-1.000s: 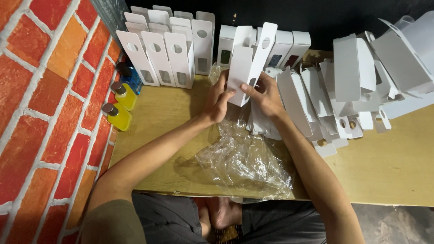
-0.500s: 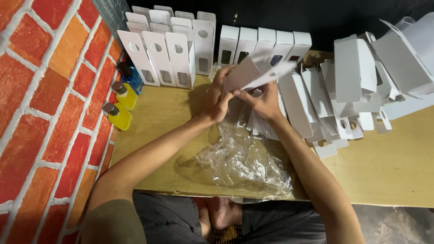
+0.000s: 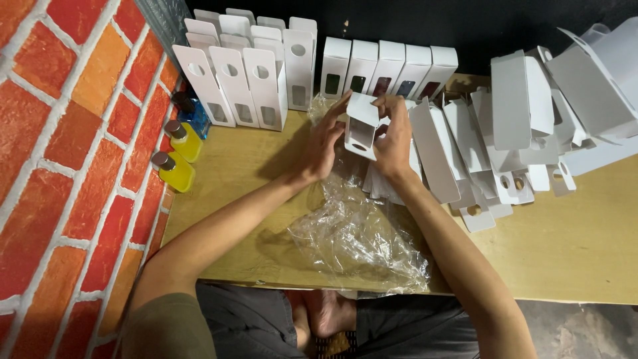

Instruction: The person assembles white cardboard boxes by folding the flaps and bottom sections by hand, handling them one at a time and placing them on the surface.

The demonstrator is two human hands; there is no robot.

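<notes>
Lowered since earlier, white carton (image 3: 362, 126), open-ended, pinched by left hand (image 3: 323, 143) and right hand (image 3: 395, 136).

3 small bottles (image 3: 179, 143): 2 yellow, 1 blue. 5 closed white boxes (image 3: 382, 66) in back row. 1 plastic wrap (image 3: 359, 233).

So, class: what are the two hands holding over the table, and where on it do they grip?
A small white carton. The right hand grips its right side and top flap; the left hand touches its left edge with the fingertips.
</notes>
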